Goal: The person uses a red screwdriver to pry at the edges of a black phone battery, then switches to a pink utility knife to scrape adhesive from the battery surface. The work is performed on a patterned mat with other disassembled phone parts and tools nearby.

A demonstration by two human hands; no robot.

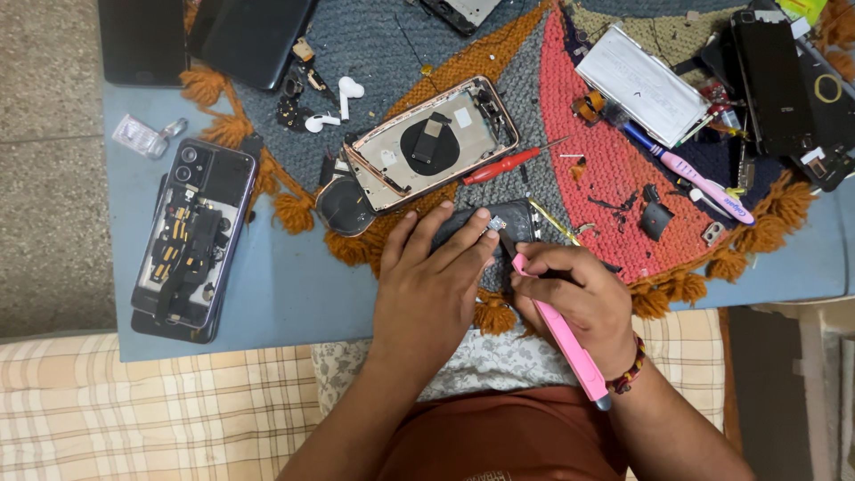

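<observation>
My left hand (427,285) presses flat on a black phone part (499,223) lying on the woven mat (588,151), fingertips holding a small chip at its top edge. My right hand (579,298) grips a pink tool (565,343) like a pen, its tip touching the black part beside my left fingers. A red-handled screwdriver (500,166) lies just beyond, next to an opened phone shell with a rose-gold rim (432,142).
An opened phone with exposed boards (191,236) lies on the blue table at left. Two dark phones (249,36) sit at the top left, white earbuds (343,98) near them. A silver battery (641,85), a pink toothbrush (690,174) and several dark phones (775,80) crowd the right.
</observation>
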